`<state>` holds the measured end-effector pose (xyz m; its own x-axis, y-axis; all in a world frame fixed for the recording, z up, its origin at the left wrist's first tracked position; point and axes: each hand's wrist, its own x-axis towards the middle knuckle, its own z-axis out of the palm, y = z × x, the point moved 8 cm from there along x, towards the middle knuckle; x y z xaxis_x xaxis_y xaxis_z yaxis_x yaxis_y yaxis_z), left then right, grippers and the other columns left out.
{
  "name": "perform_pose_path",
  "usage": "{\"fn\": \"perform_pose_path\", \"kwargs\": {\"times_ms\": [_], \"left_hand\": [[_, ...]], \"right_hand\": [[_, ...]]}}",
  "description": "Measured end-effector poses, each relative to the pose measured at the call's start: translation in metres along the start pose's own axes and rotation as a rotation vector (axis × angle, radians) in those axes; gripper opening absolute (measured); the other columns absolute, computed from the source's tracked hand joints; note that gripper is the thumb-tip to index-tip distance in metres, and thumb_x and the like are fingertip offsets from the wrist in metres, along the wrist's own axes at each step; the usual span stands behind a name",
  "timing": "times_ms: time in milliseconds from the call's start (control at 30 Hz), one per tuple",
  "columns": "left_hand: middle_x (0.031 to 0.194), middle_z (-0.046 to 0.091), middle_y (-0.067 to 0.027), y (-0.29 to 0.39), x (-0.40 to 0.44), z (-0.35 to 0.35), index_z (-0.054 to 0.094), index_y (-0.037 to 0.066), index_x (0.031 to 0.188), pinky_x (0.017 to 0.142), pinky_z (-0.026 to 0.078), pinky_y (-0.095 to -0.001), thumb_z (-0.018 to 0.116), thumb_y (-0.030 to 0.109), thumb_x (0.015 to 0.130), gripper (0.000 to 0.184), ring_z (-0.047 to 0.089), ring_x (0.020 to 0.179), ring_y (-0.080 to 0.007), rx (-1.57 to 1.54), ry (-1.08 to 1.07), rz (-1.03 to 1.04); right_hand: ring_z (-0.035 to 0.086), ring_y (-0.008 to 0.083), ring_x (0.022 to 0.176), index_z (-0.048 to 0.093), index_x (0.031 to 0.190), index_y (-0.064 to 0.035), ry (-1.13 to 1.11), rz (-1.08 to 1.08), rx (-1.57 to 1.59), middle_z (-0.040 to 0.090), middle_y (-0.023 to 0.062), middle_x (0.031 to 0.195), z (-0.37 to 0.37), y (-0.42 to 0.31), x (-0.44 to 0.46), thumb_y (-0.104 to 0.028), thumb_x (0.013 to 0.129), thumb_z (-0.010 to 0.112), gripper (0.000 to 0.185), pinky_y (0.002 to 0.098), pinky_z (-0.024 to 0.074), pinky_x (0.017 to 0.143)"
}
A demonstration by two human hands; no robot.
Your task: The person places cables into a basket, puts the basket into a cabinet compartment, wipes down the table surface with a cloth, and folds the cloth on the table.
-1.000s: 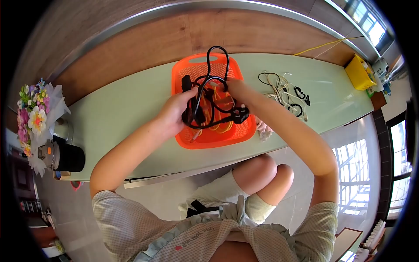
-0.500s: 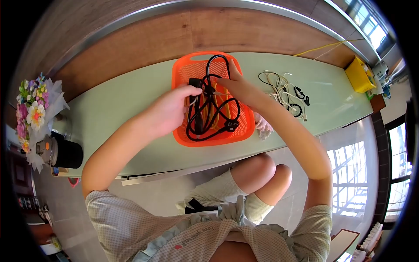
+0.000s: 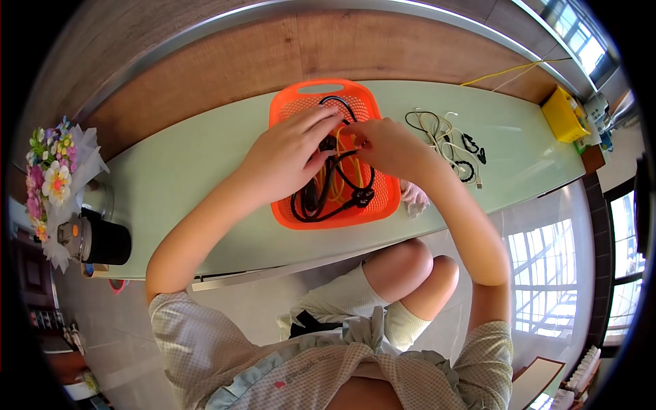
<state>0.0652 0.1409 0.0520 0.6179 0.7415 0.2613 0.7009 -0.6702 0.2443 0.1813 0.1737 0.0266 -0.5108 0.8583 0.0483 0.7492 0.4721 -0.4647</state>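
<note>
An orange plastic basket (image 3: pixel 285 217) holds a black power cord (image 3: pixel 305 217) with a plug (image 3: pixel 362 197), and yellowish cables (image 3: pixel 336 188) lie beneath it. Over the basket's left side, my left hand (image 3: pixel 290 154) has its fingers stretched out and its thumb apart, touching or just above the bundle. My right hand (image 3: pixel 393 147) reaches in from the right with curled fingers on the black cord; its exact grip is partly hidden. The fingertips of both hands nearly meet above the middle of the basket.
Right of the basket lie tangled white cables (image 3: pixel 444 143) and black coiled ties (image 3: pixel 467 171). A pinkish crumpled bundle (image 3: pixel 414 198) is beside the rim. A yellow box (image 3: pixel 564 115) stands far right; flowers (image 3: pixel 55 181) and a black cup (image 3: pixel 106 238) are at left.
My left hand has let go of the black bar-shaped piece and moved up and right, fingers now extended. My right hand has shifted slightly down, and the cord's upper loop sits lower.
</note>
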Motion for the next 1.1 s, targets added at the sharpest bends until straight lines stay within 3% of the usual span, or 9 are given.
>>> {"fn": "perform_pose_path", "kwargs": {"times_ms": [267,367,467,533,633,667,767,933,1100], "left_hand": [[0.141,0.034,-0.025,-0.035,-0.002,0.058,0.033,-0.001,0.138,0.104,0.035,-0.039,0.05,0.057,0.086,0.079,0.037,0.13,-0.0348,0.293,-0.149,0.003],[0.141,0.033,-0.0263,-0.031,0.003,0.065,0.032,-0.001,0.138,0.099,0.041,-0.0399,0.05,0.058,0.086,0.081,0.044,0.124,-0.0368,0.347,-0.312,-0.043],[0.132,0.045,-0.0248,-0.029,0.004,0.069,0.038,0.0,0.134,0.09,0.047,-0.0418,0.05,0.055,0.087,0.073,0.053,0.112,-0.038,0.372,-0.169,0.021],[0.12,0.053,-0.0226,-0.033,0.011,0.057,0.043,0.002,0.129,0.086,0.047,-0.0426,0.052,0.051,0.088,0.065,0.056,0.104,-0.0373,0.157,-0.267,-0.048],[0.102,0.061,-0.0143,-0.036,0.015,0.026,0.057,0.004,0.11,0.088,0.044,-0.0422,0.054,0.032,0.09,0.035,0.057,0.097,-0.0316,0.115,-0.217,-0.091],[0.102,0.062,-0.013,-0.037,0.013,0.014,0.059,0.004,0.106,0.09,0.043,-0.0414,0.054,0.029,0.09,0.031,0.056,0.098,-0.0303,0.171,-0.111,-0.03],[0.099,0.063,-0.0091,-0.038,0.006,-0.004,0.066,0.004,0.093,0.096,0.039,-0.0387,0.056,0.018,0.086,0.019,0.055,0.102,-0.0269,0.219,-0.066,0.009],[0.096,0.064,-0.0091,-0.03,-0.006,0.007,0.066,0.004,0.093,0.089,0.044,-0.0378,0.06,0.018,0.084,0.018,0.056,0.099,-0.0262,0.13,-0.16,-0.004],[0.09,0.066,-0.0069,-0.002,-0.007,0.004,0.067,0.007,0.091,0.079,0.048,-0.0376,0.061,0.019,0.083,0.016,0.06,0.089,-0.0253,0.08,0.017,-0.051]], "right_hand": [[0.067,0.0153,0.078,0.06,0.116,-0.0031,0.079,0.126,0.378,0.067,0.0106,0.099,-0.043,0.005,-0.01,0.0,0.085,0.049,0.033,0.0269,0.053,0.063],[0.067,0.012,0.076,0.057,0.12,-0.0038,0.179,0.069,0.546,0.065,0.0103,0.107,-0.063,-0.012,-0.013,-0.005,0.091,0.045,0.031,0.0211,0.0519,0.056],[0.067,0.011,0.078,0.054,0.124,-0.0054,0.17,0.016,0.778,0.063,0.01,0.112,-0.067,-0.019,-0.007,-0.008,0.092,0.045,0.033,0.0188,0.0511,0.055],[0.066,0.0104,0.079,0.053,0.126,-0.0058,0.156,-0.022,0.963,0.061,0.0101,0.115,-0.058,-0.024,-0.004,-0.01,0.093,0.046,0.034,0.0175,0.0507,0.056],[0.065,0.0109,0.089,0.051,0.127,-0.0055,0.056,0.056,1.077,0.056,0.0122,0.124,-0.027,-0.016,0.004,-0.011,0.093,0.046,0.035,0.0192,0.0526,0.063],[0.062,0.0173,0.098,0.051,0.127,-0.0053,0.029,0.097,1.088,0.051,0.0135,0.129,-0.016,-0.01,0.007,-0.012,0.093,0.049,0.035,0.0259,0.0527,0.077],[0.061,0.0313,0.099,0.052,0.124,-0.0077,0.313,-0.224,0.12,0.051,0.0148,0.127,-0.004,0.004,0.012,-0.015,0.092,0.05,0.033,0.0363,0.0516,0.081],[0.061,0.0305,0.097,0.062,0.11,-0.0031,0.283,-0.108,0.319,0.062,0.0154,0.108,-0.011,0.002,0.003,-0.009,0.088,0.053,0.024,0.0359,0.048,0.084],[0.062,0.023,0.095,0.062,0.109,-0.0017,0.305,-0.086,0.351,0.065,0.0126,0.106,-0.024,0.009,-0.016,-0.006,0.089,0.051,0.023,0.0311,0.0462,0.086]]}}
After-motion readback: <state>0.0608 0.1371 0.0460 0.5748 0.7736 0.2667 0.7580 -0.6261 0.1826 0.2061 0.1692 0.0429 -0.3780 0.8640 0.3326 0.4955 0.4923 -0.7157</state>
